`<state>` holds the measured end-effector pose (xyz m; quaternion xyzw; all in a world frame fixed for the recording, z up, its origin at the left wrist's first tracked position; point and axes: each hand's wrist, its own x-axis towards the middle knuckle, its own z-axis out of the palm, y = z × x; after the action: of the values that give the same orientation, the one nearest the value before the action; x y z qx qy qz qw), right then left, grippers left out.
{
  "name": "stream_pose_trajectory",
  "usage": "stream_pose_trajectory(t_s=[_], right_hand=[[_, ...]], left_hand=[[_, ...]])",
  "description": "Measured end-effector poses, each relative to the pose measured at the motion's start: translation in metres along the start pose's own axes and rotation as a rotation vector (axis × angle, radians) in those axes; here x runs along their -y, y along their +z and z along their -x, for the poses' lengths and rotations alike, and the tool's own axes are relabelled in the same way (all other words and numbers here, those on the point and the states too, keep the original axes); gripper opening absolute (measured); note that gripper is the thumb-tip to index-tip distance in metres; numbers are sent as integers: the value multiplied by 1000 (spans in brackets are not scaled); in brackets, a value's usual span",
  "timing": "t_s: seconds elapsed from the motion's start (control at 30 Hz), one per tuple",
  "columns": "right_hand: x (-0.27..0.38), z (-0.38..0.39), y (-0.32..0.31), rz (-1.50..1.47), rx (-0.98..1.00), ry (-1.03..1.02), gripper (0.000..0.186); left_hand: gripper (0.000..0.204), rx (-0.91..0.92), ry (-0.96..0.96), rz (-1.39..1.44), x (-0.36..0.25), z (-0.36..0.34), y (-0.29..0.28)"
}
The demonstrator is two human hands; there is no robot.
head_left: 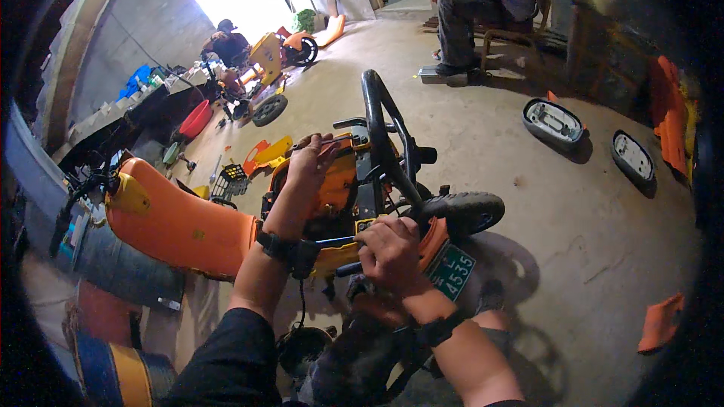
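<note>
An orange and yellow electric scooter point(181, 222) lies before me, its body opening exposed beside a black tubular frame point(373, 105). My left hand point(313, 158) is closed at the upper edge of that opening, on a slim item I cannot make out. My right hand point(388, 252) is curled at the lower edge beside a metal bar point(335, 241), its grip partly hidden by my fingers. A black tyre point(483, 212) and a green number plate point(451, 271) sit to its right.
A seated person point(490, 7) is at the back right; another point(226, 45) works at an orange scooter point(268, 56). Two seat pieces point(550, 122), a loose tyre point(270, 109), a red basin point(196, 117), a black basket point(230, 179) and orange panels point(667, 120) lie around.
</note>
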<state>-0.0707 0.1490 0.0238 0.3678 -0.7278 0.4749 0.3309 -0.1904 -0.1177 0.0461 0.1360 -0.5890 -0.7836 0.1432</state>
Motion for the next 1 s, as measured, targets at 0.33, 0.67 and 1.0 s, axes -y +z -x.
stream_pose_trajectory(t_s=[0.33,0.67,1.0], right_hand=[[1,1,-3,5,17,22,17],[7,-2,0,-17,13,18,15],[2,1,-1,8,-7,27,15]], left_hand=[[25,5,-47,107,-8,44,15],[22,-111,-177,100,2,21,-12],[22,-222,-131,-270,-24,18,25]])
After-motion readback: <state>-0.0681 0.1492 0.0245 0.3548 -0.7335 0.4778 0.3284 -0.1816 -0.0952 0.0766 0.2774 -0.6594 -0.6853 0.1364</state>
